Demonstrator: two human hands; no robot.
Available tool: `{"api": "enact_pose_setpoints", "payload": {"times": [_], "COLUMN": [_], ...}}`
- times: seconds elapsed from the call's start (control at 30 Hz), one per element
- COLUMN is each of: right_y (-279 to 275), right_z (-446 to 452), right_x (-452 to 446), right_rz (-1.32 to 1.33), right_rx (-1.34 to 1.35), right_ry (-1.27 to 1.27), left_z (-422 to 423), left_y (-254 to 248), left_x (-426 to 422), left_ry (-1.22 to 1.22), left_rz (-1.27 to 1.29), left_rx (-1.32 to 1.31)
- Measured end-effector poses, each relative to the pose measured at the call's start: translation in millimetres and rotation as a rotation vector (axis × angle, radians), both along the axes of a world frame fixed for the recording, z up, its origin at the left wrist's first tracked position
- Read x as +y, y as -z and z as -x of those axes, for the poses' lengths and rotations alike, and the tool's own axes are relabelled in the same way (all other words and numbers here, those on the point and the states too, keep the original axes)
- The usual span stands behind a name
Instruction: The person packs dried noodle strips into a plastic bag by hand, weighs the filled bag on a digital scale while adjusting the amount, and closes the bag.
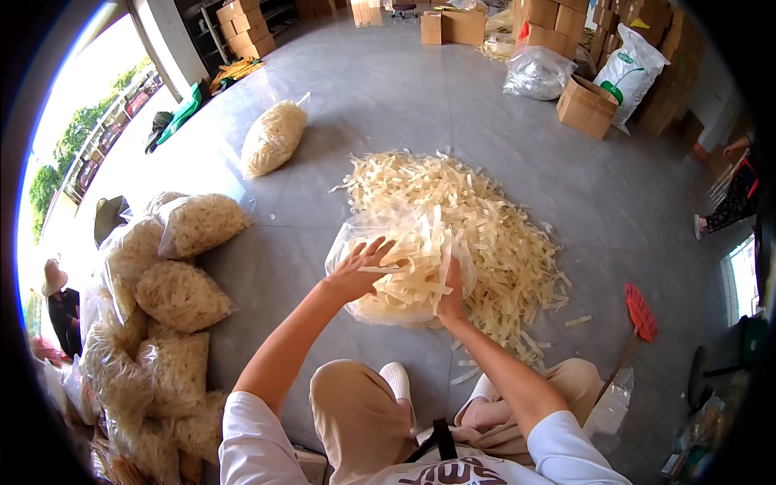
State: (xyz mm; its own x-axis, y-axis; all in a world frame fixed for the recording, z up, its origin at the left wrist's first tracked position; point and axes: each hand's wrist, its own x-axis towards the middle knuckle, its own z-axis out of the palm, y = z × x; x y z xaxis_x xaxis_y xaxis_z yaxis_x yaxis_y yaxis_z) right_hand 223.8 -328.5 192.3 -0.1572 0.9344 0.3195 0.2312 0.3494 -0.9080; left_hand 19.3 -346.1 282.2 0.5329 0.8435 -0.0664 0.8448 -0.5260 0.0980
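Pale cream flat strips lie in a wide loose heap on the floor before me. At the heap's near left stands a clear plastic bag with its mouth open and many strips inside. My left hand is over the bag's left side, fingers spread, with a strip lying against it. My right hand is at the bag's right side, fingers stretched upward against the strips; their tips are partly covered. Between both hands a loose bunch of strips stands up in the bag.
Several filled bags are piled on the left; another filled bag lies farther ahead. A red broom is at right. Cartons and a white sack stand at back right. People are at both edges.
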Motion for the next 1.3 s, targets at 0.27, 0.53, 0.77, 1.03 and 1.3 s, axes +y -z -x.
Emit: {"api": "enact_pose_setpoints", "payload": {"times": [0.27,0.53,0.77,1.03,1.3], "right_y": [29,-24,-67,-118,-40], "right_z": [18,3,0,-27,-54], "right_x": [21,49,77,35,18], "right_rz": [-0.276,-0.282,-0.419,-0.145,-0.008], "right_rx": [-0.202,-0.763,-0.951,-0.678,-0.476], "right_ry": [0.189,-0.204,-0.25,-0.254,0.211], "left_z": [24,57,50,48,77], "left_y": [-15,-1,-20,-20,39], "left_x": [42,68,81,29,-44], "left_ry": [-0.279,-0.673,-1.001,-0.774,-1.105], "left_rz": [-0.417,-0.373,-0.353,-0.315,0.208], "left_rx": [-0.009,-0.158,-0.622,-0.744,-0.795]}}
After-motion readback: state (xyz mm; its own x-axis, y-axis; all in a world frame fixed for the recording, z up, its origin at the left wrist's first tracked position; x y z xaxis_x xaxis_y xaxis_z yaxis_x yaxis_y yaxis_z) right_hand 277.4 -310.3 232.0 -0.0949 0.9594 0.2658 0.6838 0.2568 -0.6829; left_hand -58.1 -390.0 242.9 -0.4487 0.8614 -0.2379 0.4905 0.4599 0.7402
